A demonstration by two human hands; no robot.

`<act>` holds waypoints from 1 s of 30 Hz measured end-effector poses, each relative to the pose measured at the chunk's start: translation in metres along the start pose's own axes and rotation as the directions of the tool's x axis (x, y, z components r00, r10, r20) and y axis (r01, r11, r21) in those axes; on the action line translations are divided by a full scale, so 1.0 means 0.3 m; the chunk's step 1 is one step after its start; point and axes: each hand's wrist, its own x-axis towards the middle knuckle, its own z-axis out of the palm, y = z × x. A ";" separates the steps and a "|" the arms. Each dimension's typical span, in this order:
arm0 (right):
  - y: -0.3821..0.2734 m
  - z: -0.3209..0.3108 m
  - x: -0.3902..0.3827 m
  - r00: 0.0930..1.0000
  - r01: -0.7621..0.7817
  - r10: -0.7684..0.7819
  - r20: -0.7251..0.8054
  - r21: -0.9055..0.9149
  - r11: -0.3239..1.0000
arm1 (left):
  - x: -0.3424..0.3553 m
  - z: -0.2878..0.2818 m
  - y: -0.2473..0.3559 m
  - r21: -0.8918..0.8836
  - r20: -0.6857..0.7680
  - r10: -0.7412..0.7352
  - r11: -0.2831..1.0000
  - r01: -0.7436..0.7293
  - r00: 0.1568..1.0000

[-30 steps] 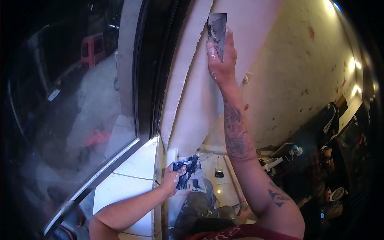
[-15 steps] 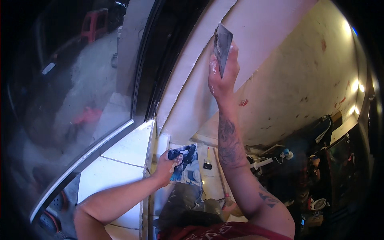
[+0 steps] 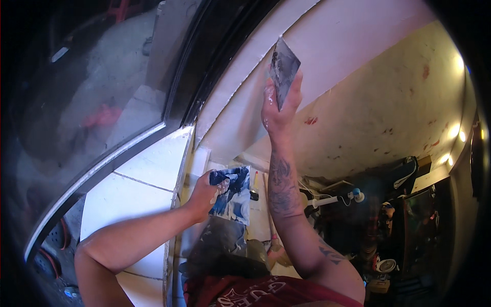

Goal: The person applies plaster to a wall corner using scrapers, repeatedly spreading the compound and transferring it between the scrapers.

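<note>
My right hand (image 3: 280, 113), specked with white paste, is raised with its fingers closed round a grey putty knife (image 3: 287, 66). The blade's upper corner meets a rough, cracked seam (image 3: 240, 92) running down the pale wall (image 3: 337, 46); whether it presses on it I cannot tell. Lower down, my left hand (image 3: 203, 197) grips the side of a flat rectangular board (image 3: 236, 204). Dark blue patches and white paste cover the board's face. White smears mark the left fingers too. The knife's handle is hidden in my right hand.
A dark-framed glass pane (image 3: 97, 97) stands at the left, above white tiles (image 3: 148, 158). Beyond the board lies a paintbrush (image 3: 255, 192) with a dark head. A stained yellowish wall (image 3: 378, 112) stretches right, with a white lamp-like fixture (image 3: 335, 200) and clutter below.
The view has shifted. The putty knife's blade has tilted to show more of its face, its corner still by the seam. The board has turned more toward me and now partly covers the paintbrush.
</note>
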 end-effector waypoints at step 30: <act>-0.104 -0.340 -0.654 0.523 -0.615 0.847 0.092 0.729 0.301 | 0.046 -0.016 0.022 0.060 -0.137 0.349 0.937 -0.344 0.927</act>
